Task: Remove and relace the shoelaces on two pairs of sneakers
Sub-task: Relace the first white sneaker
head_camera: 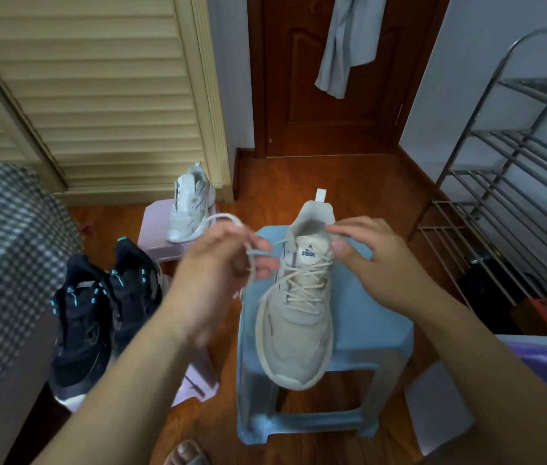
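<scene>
Beige sneaker (295,303) on blue stool (376,330); left hand (218,260) apparently pinches lace (252,260); right hand (366,253) fingers released, at collar.

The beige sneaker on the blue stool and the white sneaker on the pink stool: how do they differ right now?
The beige sneaker lies near, on the blue stool, toe toward the camera; the white sneaker stands farther back on the pink stool. The beige one is being worked: the left hand holds its lace and the right hand hovers at its collar. No hand touches the white one. Both are light-coloured and sit on plastic stools.
</scene>
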`<action>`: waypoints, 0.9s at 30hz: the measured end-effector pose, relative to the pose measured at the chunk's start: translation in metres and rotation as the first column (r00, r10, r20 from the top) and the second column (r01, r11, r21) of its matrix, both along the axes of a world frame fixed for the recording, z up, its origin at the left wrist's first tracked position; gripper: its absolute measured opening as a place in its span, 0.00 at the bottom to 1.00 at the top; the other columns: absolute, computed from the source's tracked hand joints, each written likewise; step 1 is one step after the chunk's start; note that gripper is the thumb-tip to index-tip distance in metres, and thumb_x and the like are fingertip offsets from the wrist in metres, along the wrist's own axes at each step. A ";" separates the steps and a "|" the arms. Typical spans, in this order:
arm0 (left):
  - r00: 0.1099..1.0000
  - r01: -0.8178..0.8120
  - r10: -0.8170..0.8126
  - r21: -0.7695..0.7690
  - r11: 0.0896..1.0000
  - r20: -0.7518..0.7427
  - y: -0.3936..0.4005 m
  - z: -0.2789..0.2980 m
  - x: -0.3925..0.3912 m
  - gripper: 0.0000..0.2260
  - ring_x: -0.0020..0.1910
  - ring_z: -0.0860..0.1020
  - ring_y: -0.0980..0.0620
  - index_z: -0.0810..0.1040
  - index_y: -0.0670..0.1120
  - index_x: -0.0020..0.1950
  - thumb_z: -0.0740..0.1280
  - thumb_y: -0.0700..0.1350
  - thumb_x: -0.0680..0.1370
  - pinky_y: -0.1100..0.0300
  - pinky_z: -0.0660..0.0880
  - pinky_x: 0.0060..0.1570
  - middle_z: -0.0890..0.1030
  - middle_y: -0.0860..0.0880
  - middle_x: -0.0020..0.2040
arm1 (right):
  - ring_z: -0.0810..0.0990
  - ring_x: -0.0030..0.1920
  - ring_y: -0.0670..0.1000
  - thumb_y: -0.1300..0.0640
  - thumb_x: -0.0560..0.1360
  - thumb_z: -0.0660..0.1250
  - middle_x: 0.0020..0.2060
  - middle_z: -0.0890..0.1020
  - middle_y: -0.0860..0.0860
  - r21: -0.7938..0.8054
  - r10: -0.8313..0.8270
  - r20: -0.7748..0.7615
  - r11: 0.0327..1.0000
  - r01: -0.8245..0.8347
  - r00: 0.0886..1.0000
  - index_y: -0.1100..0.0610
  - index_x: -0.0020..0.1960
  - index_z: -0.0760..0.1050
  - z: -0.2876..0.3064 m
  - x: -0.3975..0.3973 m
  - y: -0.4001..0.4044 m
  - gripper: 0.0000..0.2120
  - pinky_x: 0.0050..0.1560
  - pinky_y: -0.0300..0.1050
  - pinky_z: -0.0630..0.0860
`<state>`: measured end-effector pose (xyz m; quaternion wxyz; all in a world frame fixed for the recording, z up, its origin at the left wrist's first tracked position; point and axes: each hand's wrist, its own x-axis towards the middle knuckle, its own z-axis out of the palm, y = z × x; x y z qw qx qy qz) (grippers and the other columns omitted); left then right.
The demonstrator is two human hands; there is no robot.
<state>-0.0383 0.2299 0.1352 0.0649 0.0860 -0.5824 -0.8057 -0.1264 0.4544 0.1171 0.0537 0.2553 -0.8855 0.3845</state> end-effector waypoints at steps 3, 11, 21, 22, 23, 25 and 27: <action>0.969 0.228 -0.243 -0.262 0.938 -0.029 0.037 -0.008 0.005 0.08 0.38 0.83 0.44 0.78 0.40 0.48 0.62 0.38 0.84 0.53 0.81 0.44 0.82 0.43 0.41 | 0.78 0.62 0.39 0.48 0.81 0.64 0.58 0.83 0.44 -0.298 0.198 0.306 0.949 -0.104 0.931 0.55 0.60 0.83 0.017 0.028 -0.013 0.16 0.62 0.30 0.70; 0.965 -0.140 -0.153 -0.915 0.379 -0.211 0.052 -0.045 -0.004 0.07 0.49 0.76 0.57 0.83 0.51 0.53 0.66 0.50 0.80 0.61 0.72 0.50 0.80 0.55 0.48 | 0.71 0.26 0.46 0.56 0.85 0.56 0.29 0.72 0.51 -0.694 0.247 0.675 0.531 0.486 0.695 0.62 0.55 0.76 0.014 0.016 0.007 0.13 0.27 0.39 0.72; 0.968 -0.233 -0.080 -0.970 0.071 -0.239 0.032 -0.067 -0.007 0.12 0.55 0.73 0.46 0.82 0.48 0.60 0.65 0.50 0.79 0.46 0.77 0.51 0.75 0.49 0.57 | 0.75 0.29 0.45 0.65 0.82 0.60 0.34 0.82 0.47 -0.384 -0.228 0.337 0.853 0.354 0.914 0.53 0.49 0.81 0.008 -0.004 0.030 0.13 0.30 0.42 0.72; 0.967 -0.239 -0.073 -0.967 0.082 -0.245 0.032 -0.068 -0.008 0.12 0.55 0.72 0.47 0.82 0.48 0.60 0.66 0.50 0.80 0.47 0.77 0.51 0.75 0.49 0.56 | 0.74 0.28 0.45 0.66 0.81 0.61 0.33 0.81 0.47 -0.391 -0.173 0.362 0.864 0.317 0.916 0.53 0.49 0.82 0.007 0.000 0.024 0.14 0.29 0.41 0.70; 0.968 -0.238 -0.058 -0.966 0.102 -0.245 0.032 -0.068 -0.009 0.13 0.54 0.72 0.47 0.83 0.49 0.60 0.65 0.50 0.80 0.47 0.77 0.52 0.75 0.49 0.56 | 0.72 0.28 0.45 0.66 0.80 0.63 0.32 0.81 0.47 -0.381 -0.134 0.372 0.880 0.283 0.918 0.53 0.48 0.83 0.004 0.004 0.018 0.13 0.28 0.40 0.69; 0.973 -0.227 -0.015 -0.962 0.153 -0.232 0.036 -0.067 -0.009 0.15 0.53 0.72 0.48 0.83 0.49 0.60 0.62 0.52 0.79 0.49 0.76 0.53 0.74 0.50 0.54 | 0.73 0.27 0.43 0.62 0.77 0.70 0.29 0.80 0.45 -0.311 -0.097 0.333 0.927 0.207 0.938 0.52 0.46 0.84 -0.003 0.013 0.003 0.07 0.30 0.38 0.70; 0.982 -0.188 0.017 -0.959 0.211 -0.189 0.041 -0.065 -0.012 0.14 0.53 0.70 0.49 0.84 0.49 0.59 0.63 0.52 0.80 0.52 0.73 0.56 0.72 0.51 0.53 | 0.78 0.32 0.40 0.57 0.73 0.76 0.31 0.82 0.42 -0.179 -0.130 0.211 0.969 0.169 0.969 0.51 0.43 0.83 -0.009 0.019 -0.011 0.03 0.34 0.32 0.71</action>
